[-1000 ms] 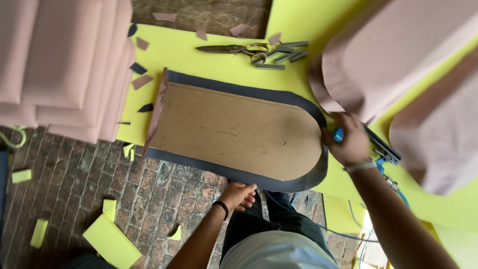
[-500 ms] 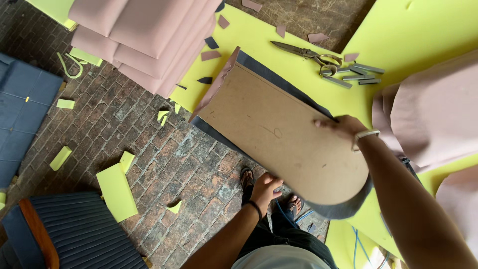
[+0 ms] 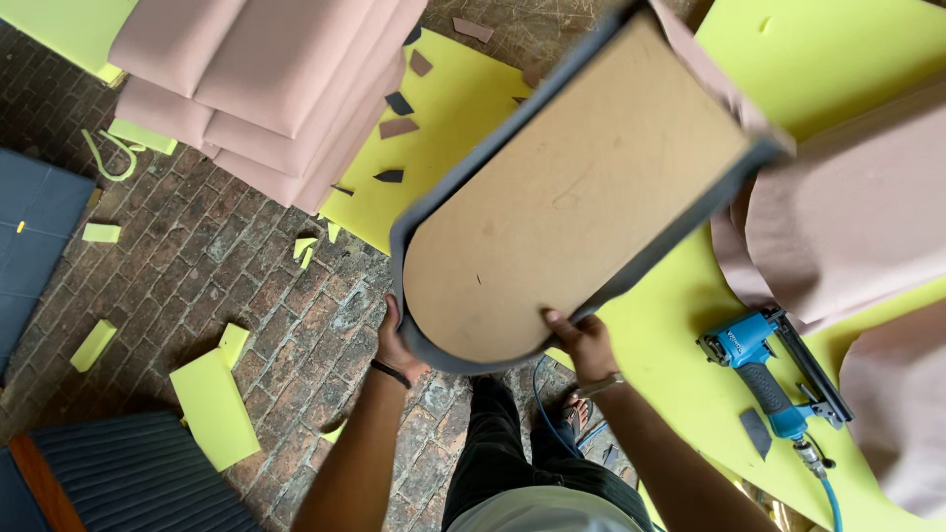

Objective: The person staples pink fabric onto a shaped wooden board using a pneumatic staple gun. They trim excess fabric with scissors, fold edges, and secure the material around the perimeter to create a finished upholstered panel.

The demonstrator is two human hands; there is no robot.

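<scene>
Head view: arched board panel point(image 3: 572, 197) with grey fabric edging, lifted clear of yellow foam sheet point(image 3: 680, 384), rounded end toward body. Left hand point(image 3: 397, 345) clasping that end's edge; right hand point(image 3: 583, 345) fingers gripping rim. Blue staple gun point(image 3: 764, 365) on foam, well apart.

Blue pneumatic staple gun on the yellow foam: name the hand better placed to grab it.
Right. The right hand grips the arched board panel's rounded end on the blue pneumatic staple gun's side; the left hand holds the far edge.
</scene>
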